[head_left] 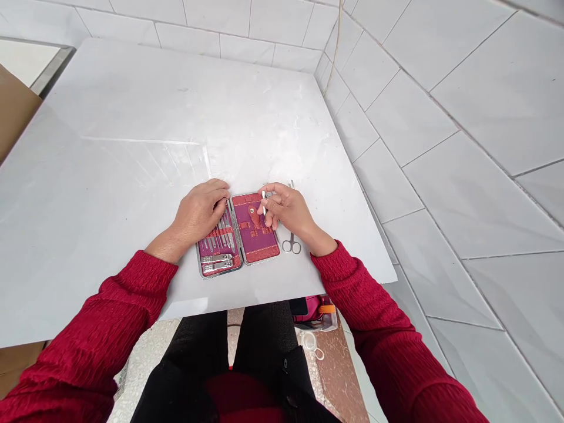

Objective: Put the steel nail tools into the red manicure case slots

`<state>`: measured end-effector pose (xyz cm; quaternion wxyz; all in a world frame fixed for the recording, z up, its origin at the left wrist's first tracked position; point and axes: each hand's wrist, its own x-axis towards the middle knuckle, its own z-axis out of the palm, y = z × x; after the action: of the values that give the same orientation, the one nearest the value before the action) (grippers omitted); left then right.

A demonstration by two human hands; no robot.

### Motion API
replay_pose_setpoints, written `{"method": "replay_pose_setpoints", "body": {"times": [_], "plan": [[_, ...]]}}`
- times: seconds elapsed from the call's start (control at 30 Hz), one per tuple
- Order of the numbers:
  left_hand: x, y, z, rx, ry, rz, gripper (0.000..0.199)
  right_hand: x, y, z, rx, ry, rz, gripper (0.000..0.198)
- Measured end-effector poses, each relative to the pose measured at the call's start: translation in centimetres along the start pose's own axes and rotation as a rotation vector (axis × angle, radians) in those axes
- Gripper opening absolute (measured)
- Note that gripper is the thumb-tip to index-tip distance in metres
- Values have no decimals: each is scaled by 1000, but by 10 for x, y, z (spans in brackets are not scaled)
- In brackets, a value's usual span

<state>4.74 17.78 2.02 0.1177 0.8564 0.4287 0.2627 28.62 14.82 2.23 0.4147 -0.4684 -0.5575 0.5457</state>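
A red and purple manicure case (259, 254) lies unfolded on the table. Its left half holds several slim metal tools (224, 232) under a strap, with nail clippers (217, 262) at the near end. My left hand (200, 208) is bent over the far left part of the case, fingers together and gripping its edge. Above the right half, my right hand (286, 211) pinches a small shiny metal tool (264, 202) between thumb and fingers; its kind is unclear. A pair of scissors (291, 245) lies to the right of the case, partly behind my right hand.
The case rests on a white table (145, 106) near its front edge. A tiled wall (440, 158) runs along the right, another behind. A cord (337, 47) hangs in the corner. Below the table is a container (328, 320) with colourful items.
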Motion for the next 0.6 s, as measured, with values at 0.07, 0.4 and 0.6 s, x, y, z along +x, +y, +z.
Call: {"method": "replay_pose_setpoints", "body": {"times": [0.07,0.4,0.6], "plan": [[0,-1,0,2,2,3,34,1,1,0,2,37,-13,36],[0,-1,2,8,8,-1,34,3,2,-1,0,149,-48,34],[1,-1,1,18,-1,7,34,4,6,1,-23,188,-49,31]]}}
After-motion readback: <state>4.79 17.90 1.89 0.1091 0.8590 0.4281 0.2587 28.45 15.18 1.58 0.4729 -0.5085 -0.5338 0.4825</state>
